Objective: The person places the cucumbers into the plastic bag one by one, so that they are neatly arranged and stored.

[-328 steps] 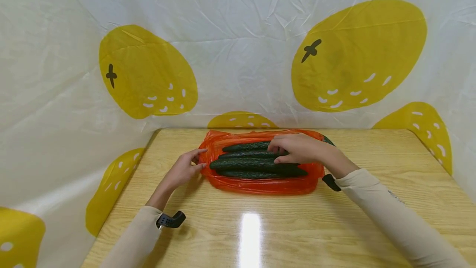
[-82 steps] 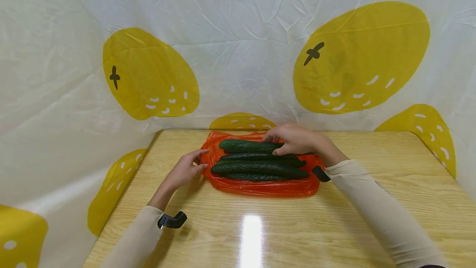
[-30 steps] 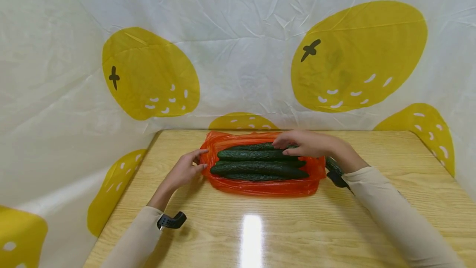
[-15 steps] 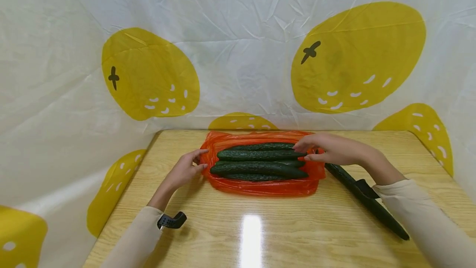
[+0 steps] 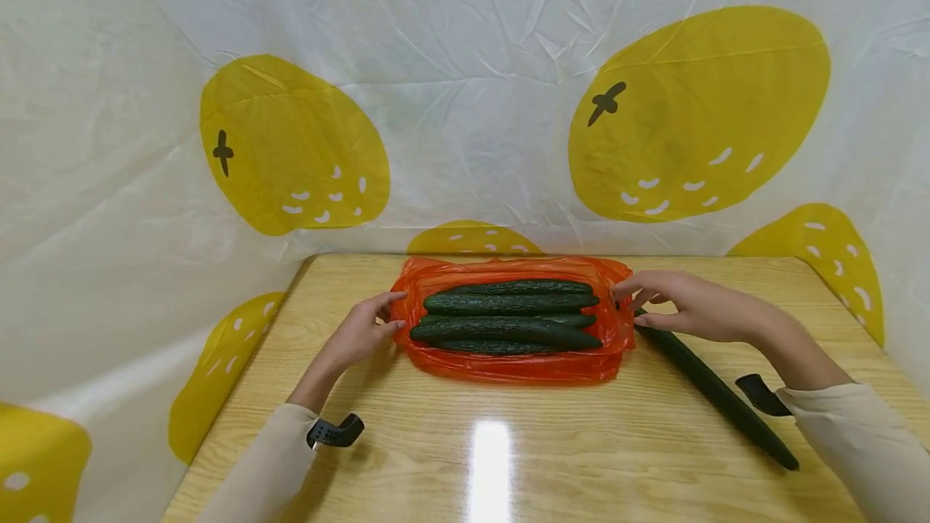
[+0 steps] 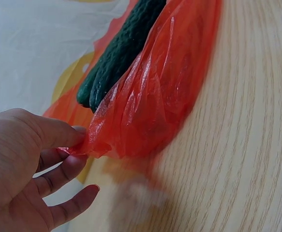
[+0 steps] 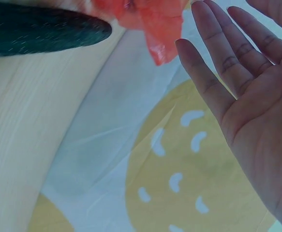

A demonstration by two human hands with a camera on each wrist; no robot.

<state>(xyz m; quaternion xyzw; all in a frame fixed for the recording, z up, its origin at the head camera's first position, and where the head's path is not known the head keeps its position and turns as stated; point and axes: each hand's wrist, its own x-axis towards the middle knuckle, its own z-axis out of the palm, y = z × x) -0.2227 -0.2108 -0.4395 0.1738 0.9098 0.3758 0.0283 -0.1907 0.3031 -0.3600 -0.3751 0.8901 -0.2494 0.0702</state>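
Observation:
A red plastic bag [image 5: 523, 370] lies open on the table with several dark green cucumbers [image 5: 508, 329] side by side in it. In the left wrist view, my left hand [image 6: 24, 164] pinches the near end of the bag [image 6: 150, 111] between thumb and fingers. My right hand [image 5: 686, 307] hovers at the bag's right end, its fingers extended and holding nothing; whether the fingertips touch the plastic is hard to tell. A loose cucumber [image 5: 726, 402] lies slantwise on the table right of the bag, its far end close to the right hand.
The wooden table [image 5: 407, 450] reflects a bright strip of light in front of the bag. A white sheet [image 5: 479, 144] printed with yellow fruit hangs behind the table and along its left side. Black wrist devices [image 5: 336, 431] sit on both forearms.
My right hand has let go of a cucumber in the bag and moved right, off the row, to the bag's right end. The loose cucumber has come into full view. My left hand stays put.

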